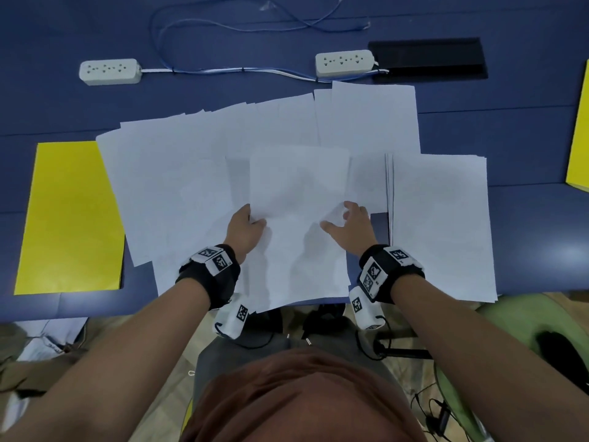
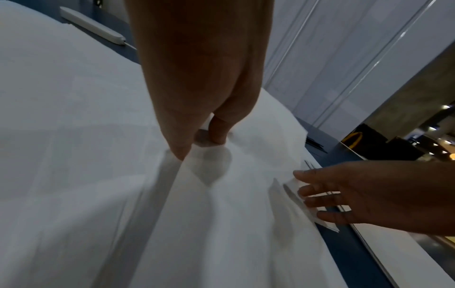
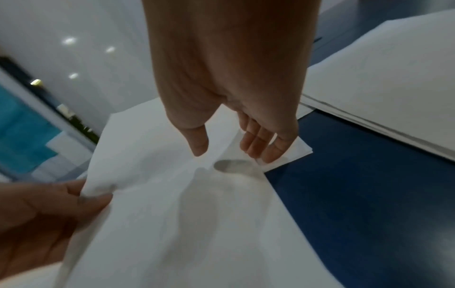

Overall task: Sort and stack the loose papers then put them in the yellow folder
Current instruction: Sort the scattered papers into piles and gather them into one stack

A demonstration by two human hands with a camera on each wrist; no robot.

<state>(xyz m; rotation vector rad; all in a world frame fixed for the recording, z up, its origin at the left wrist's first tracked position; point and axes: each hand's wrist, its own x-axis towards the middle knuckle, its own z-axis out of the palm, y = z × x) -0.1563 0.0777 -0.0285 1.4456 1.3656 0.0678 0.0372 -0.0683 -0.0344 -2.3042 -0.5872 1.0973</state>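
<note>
White loose papers (image 1: 191, 161) lie fanned and overlapping across the blue table (image 1: 526, 218). One sheet (image 1: 299, 218) is raised above the others at the centre. My left hand (image 1: 255, 218) pinches its left edge, thumb on top; the right wrist view shows the same pinch by the left hand (image 3: 86, 194). My right hand (image 1: 338, 216) is at the sheet's right edge. Its fingers (image 3: 261, 148) are straight against the paper corner and the thumb hovers just above. A squared stack of papers (image 1: 439, 224) lies to the right. The yellow folder (image 1: 70, 218) lies closed and flat at the left.
Two white power strips (image 1: 110, 71) (image 1: 344, 62) with blue and white cables lie behind the papers, beside a black cable hatch (image 1: 428, 60). Another yellow sheet or folder (image 1: 578, 129) shows at the right edge. Some papers overhang the table's front edge. A green chair (image 1: 526, 330) stands lower right.
</note>
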